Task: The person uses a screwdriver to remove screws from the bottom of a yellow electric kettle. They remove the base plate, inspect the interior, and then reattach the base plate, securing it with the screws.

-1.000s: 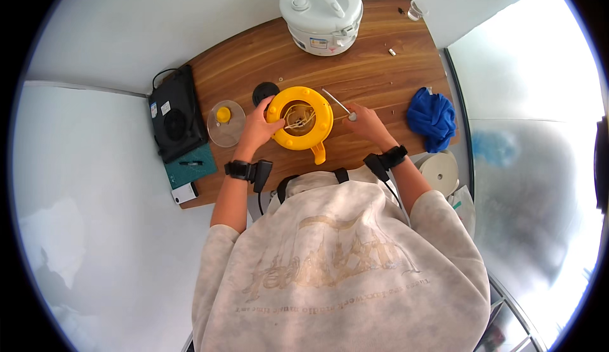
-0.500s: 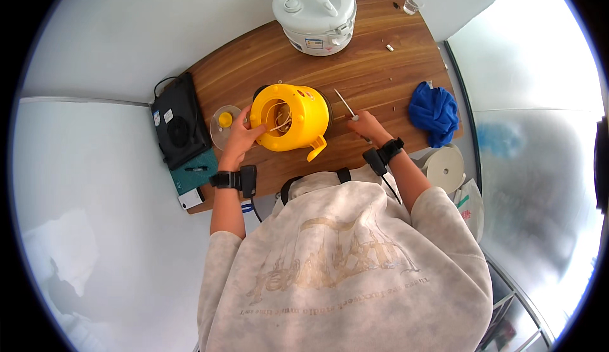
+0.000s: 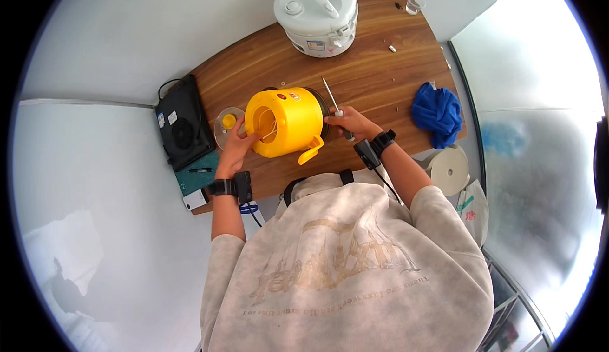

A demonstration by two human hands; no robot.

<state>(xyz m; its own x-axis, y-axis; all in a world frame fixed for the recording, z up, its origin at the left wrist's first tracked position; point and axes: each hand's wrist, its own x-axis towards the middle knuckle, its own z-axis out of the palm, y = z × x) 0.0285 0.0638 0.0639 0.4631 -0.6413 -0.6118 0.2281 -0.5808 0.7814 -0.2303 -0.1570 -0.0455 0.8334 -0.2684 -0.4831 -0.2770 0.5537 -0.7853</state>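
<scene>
My left hand point(image 3: 236, 145) grips the open end of a yellow kettle-like appliance point(image 3: 295, 128), which lies tipped on its side with that end facing left and pale wires inside. Its handle points toward me, and a dark round part shows at its right end. My right hand point(image 3: 352, 123) is closed on a screwdriver point(image 3: 328, 93), tip pointing away from me, with fingers at the appliance’s right end. Left of the appliance is a clear dish point(image 3: 222, 136) holding a yellow cap point(image 3: 229, 122).
On the wooden table point(image 3: 393, 73) stand a white rice cooker point(image 3: 314, 9), a clear cup point(image 3: 413, 6) and a blue cloth point(image 3: 436, 114). A black appliance point(image 3: 184, 120), green mat point(image 3: 196, 177) and white-black object point(image 3: 195, 201) line the left. A cream round object point(image 3: 449, 171) sits below the right edge.
The yellow appliance has tipped from end-up onto its side, turning with my left hand, which moved left and down. My right hand with the screwdriver has moved in against its right end.
</scene>
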